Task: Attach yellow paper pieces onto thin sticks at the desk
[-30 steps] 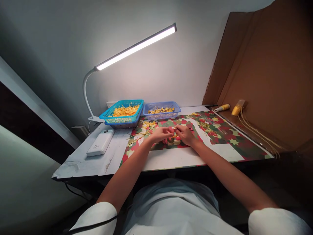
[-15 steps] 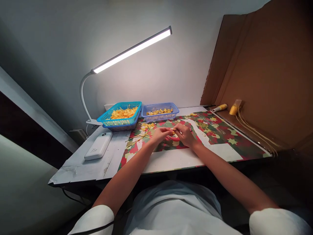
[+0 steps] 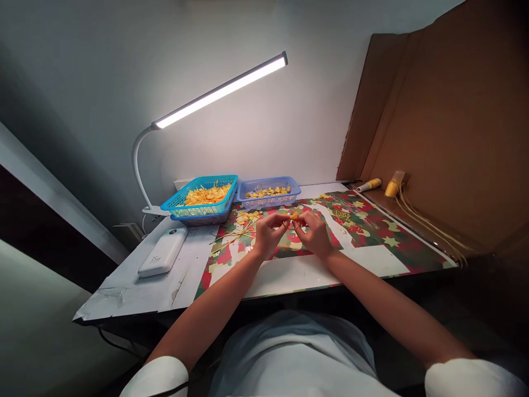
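Observation:
Between my fingertips is a small yellow ribbon piece (image 3: 294,216), perhaps a bow; its exact shape is too small to make out. My left hand (image 3: 269,234) pinches it from the left, and my right hand (image 3: 313,232) pinches it from the right. Both hands are closed and meet just above the patterned red and green sheet (image 3: 372,226). Left of them, several thin yellow-green strands (image 3: 231,238) lie crossed on the sheet, with yellow ribbon pieces (image 3: 248,216) behind them.
A turquoise basket (image 3: 169,207) of yellow strips sits stacked at the back left, beside a purple basket (image 3: 268,182) of small yellow pieces. A white power bank (image 3: 163,252) lies left, near a lit lamp (image 3: 223,91). Cardboard (image 3: 446,127) stands right, by a yellow spool (image 3: 392,186).
My hands have come together more evenly, fingertips meeting, and the yellow piece now shows above them. The view has shifted slightly.

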Demonstrator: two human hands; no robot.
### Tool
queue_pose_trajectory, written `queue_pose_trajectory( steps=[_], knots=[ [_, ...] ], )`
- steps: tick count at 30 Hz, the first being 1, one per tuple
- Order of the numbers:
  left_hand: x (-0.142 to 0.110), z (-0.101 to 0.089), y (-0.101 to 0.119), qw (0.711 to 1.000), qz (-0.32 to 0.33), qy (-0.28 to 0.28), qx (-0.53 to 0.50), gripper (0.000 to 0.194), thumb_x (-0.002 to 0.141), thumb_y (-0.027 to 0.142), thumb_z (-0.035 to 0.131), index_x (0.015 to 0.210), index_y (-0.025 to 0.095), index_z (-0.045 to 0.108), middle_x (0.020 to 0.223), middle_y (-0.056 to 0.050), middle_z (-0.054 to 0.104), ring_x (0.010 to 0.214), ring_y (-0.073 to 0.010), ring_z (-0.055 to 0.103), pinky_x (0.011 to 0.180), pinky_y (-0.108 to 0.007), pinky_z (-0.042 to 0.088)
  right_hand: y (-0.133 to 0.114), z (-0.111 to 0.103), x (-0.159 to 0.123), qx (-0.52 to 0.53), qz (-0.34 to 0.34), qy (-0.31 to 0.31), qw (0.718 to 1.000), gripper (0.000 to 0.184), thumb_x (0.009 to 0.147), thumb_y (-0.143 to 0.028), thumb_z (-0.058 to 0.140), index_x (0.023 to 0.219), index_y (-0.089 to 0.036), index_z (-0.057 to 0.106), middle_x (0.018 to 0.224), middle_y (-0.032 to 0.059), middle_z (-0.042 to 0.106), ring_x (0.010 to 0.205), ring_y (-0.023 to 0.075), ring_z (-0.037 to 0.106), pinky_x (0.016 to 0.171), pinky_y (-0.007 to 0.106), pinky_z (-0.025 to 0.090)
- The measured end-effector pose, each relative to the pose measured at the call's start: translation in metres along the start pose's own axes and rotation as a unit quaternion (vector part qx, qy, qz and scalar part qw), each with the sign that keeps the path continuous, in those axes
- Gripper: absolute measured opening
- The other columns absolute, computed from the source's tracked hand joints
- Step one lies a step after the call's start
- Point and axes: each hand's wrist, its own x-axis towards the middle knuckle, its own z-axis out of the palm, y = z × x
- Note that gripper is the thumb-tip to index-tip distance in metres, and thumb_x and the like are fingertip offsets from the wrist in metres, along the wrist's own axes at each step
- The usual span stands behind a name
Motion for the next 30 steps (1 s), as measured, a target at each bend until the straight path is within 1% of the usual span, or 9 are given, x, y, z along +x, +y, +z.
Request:
queue_pose_trajectory(
  steps=[4,9,17,20,22,25,30],
  knots=[
    [-0.002,0.000,0.007,0.999,0.022,-0.004,0.035,0.013,0.075,0.031,0.067,0.079,0.019,0.069,0.073,-0.002,0.070,0.066,-0.0136,0.064,0.067,-0.027,0.053,0.001,-0.002,0.000,-0.035,-0.010,-0.017,0.999,0.012,0.085,-0.025,0.046,0.077,-0.021,0.054,0.072,0.0033,0.060,0.070,0.0191,0.054,0.073,0.035,0.037],
    [-0.003,0.000,0.015,0.998,0.035,-0.005,0.053,0.007,0.073,0.027,0.067,0.073,0.021,0.067,0.070,-0.001,0.068,0.064,-0.0137,0.062,0.068,-0.027,0.051,0.001,-0.003,0.000,-0.065,-0.021,-0.027,0.997,0.013,0.083,-0.023,0.042,0.077,-0.021,0.054,0.070,0.0033,0.059,0.068,0.0190,0.053,0.072,0.035,0.034],
    [-0.003,-0.001,0.012,0.998,0.020,-0.022,0.064,0.002,0.073,0.023,0.066,0.073,0.022,0.064,0.072,-0.001,0.066,0.067,-0.0137,0.061,0.070,-0.027,0.049,0.002,-0.002,0.000,-0.080,-0.030,-0.037,0.996,0.015,0.082,-0.025,0.042,0.074,-0.020,0.053,0.067,0.0036,0.058,0.066,0.0189,0.051,0.071,0.034,0.031],
    [-0.003,-0.001,0.012,0.995,0.032,-0.035,0.090,0.002,0.074,0.022,0.064,0.073,0.022,0.063,0.072,-0.001,0.066,0.068,-0.0139,0.061,0.071,-0.027,0.049,0.003,-0.002,0.000,-0.082,-0.028,-0.044,0.995,0.015,0.082,-0.023,0.041,0.072,-0.021,0.053,0.067,0.0031,0.060,0.067,0.0186,0.052,0.072,0.035,0.031],
    [-0.003,-0.001,0.012,0.993,0.047,-0.034,0.100,0.002,0.074,0.022,0.064,0.073,0.021,0.063,0.072,-0.001,0.066,0.067,-0.0135,0.061,0.070,-0.027,0.049,0.003,-0.001,0.000,-0.082,-0.031,-0.047,0.995,0.015,0.081,-0.021,0.041,0.070,-0.021,0.052,0.067,0.0026,0.060,0.067,0.0182,0.052,0.073,0.035,0.031],
    [-0.002,-0.001,0.011,0.993,0.061,-0.025,0.095,0.002,0.075,0.021,0.063,0.072,0.020,0.063,0.070,-0.001,0.066,0.065,-0.0128,0.061,0.068,-0.025,0.050,0.003,-0.001,0.000,-0.077,-0.030,-0.038,0.996,0.015,0.080,-0.020,0.042,0.066,-0.021,0.049,0.064,0.0017,0.058,0.064,0.0172,0.050,0.072,0.034,0.031],
    [0.001,-0.003,0.007,0.996,0.060,-0.012,0.064,0.004,0.075,0.021,0.062,0.073,0.018,0.062,0.069,-0.001,0.067,0.064,-0.0120,0.063,0.065,-0.024,0.051,0.003,-0.002,0.002,-0.053,-0.045,-0.005,0.998,0.016,0.077,-0.020,0.045,0.060,-0.021,0.045,0.058,-0.0002,0.053,0.059,0.0153,0.048,0.068,0.033,0.032]
  ],
)
